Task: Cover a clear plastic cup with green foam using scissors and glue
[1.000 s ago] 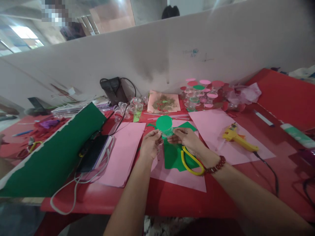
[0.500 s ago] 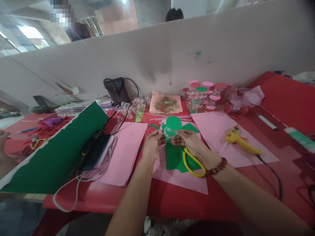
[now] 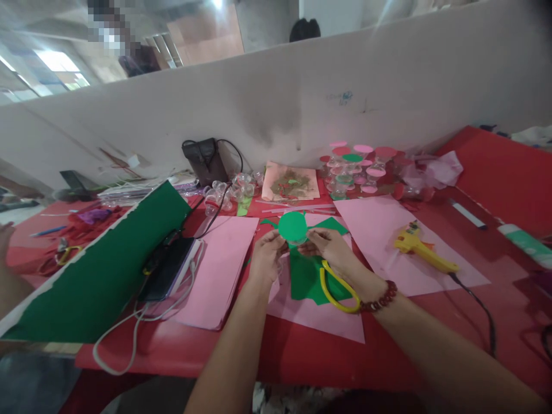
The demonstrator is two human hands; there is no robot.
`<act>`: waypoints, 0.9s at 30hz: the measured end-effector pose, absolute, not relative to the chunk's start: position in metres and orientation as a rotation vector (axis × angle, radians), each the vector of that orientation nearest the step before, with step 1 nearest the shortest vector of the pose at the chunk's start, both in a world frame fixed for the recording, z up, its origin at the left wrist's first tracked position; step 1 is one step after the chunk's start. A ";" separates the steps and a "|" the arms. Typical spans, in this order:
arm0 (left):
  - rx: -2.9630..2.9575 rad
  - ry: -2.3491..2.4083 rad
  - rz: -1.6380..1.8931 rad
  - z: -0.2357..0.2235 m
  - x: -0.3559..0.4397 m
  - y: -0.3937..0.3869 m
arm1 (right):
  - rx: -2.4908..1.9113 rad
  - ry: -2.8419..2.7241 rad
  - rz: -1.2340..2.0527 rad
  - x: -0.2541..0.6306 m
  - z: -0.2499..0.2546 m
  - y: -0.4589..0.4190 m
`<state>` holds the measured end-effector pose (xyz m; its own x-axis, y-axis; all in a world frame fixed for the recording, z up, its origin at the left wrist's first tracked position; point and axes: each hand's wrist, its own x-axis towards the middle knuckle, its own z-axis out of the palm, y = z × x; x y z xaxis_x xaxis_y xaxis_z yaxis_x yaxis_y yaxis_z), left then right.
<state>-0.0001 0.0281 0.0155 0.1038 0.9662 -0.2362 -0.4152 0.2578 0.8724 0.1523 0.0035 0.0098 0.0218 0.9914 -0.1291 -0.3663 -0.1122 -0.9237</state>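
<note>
Between both hands, above the table, is a clear plastic piece (image 3: 298,242) mostly hidden under a flat green paper disc (image 3: 292,227). My left hand (image 3: 268,253) pinches its left edge. The fingers of my right hand (image 3: 325,244) grip the right edge, with a beaded bracelet on that wrist. Below lies cut green paper (image 3: 304,279) on a pink sheet (image 3: 319,325). A yellow scissor-like handle (image 3: 340,293) shows beside my right wrist; its other end is hidden.
A yellow glue gun (image 3: 425,252) rests on pink paper at right. Stacked clear pieces with coloured discs (image 3: 353,157) stand at the back. On the left are a phone (image 3: 166,270), a white cable (image 3: 97,345) and leaning green board (image 3: 86,293). Part of another person's arm (image 3: 12,276) shows far left.
The green disc has shifted left and tipped toward me, so it now covers most of the clear plastic piece. Both hands keep their grip in nearly the same place.
</note>
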 end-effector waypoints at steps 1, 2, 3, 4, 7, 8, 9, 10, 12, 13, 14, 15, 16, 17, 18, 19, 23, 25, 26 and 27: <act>0.709 0.991 1.164 0.014 0.000 0.029 | -1.062 -0.860 1.383 0.152 0.012 0.003; 0.684 1.034 1.166 0.013 0.001 0.030 | -1.094 -0.885 1.344 0.152 0.013 0.002; 0.657 1.079 1.172 0.012 0.001 0.030 | -1.121 -0.912 1.308 0.151 0.014 0.002; 0.632 1.119 1.179 0.011 0.001 0.031 | -1.130 -0.942 1.286 0.151 0.014 0.001; 0.601 1.155 1.187 0.009 0.002 0.031 | -1.127 -1.018 1.246 0.151 0.013 0.001; 0.608 1.139 1.188 0.009 0.002 0.031 | -1.127 -1.042 1.225 0.152 0.012 0.000; 0.620 1.119 1.183 0.009 0.002 0.031 | -1.134 -1.071 1.192 0.152 0.011 0.000; 0.634 1.098 1.178 0.010 0.002 0.031 | -1.152 -1.106 1.145 0.153 0.010 0.000; 0.656 1.077 1.161 0.010 0.001 0.032 | -1.213 -1.192 1.007 0.155 0.010 0.000; 0.663 1.084 1.155 0.011 0.000 0.033 | -1.250 -1.240 0.918 0.156 0.010 0.000; 0.667 1.100 1.149 0.012 -0.001 0.033 | -1.288 -1.291 0.818 0.158 0.010 -0.001; 0.670 1.118 1.139 0.013 -0.003 0.033 | -1.324 -1.345 0.707 0.159 0.010 -0.001; 0.672 1.128 1.116 0.015 -0.005 0.033 | -1.357 -1.409 0.591 0.161 0.010 -0.001; 0.675 1.120 1.076 0.017 -0.006 0.033 | -1.386 -1.482 0.469 0.163 0.010 -0.001; 0.678 1.094 1.023 0.019 -0.007 0.032 | -1.412 -1.561 0.345 0.164 0.010 -0.002; 0.683 1.055 0.964 0.021 -0.008 0.031 | -1.433 -1.640 0.226 0.166 0.010 -0.002; 0.762 0.930 0.818 0.027 -0.005 0.025 | -1.424 -1.842 -0.042 0.167 0.010 -0.004; 0.810 0.928 0.825 0.027 -0.003 0.024 | -1.381 -1.837 0.004 0.167 0.010 -0.004; 0.831 0.938 0.841 0.025 -0.003 0.024 | -1.365 -1.802 0.062 0.168 0.010 -0.004; 0.853 0.953 0.865 0.023 -0.003 0.025 | -1.356 -1.752 0.136 0.168 0.009 -0.002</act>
<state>-0.0030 0.0253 0.0233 0.3237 0.8917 -0.3163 -0.2279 0.3979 0.8886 0.1682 -0.0025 0.0092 -0.0052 0.8223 0.5690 0.7248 0.3951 -0.5644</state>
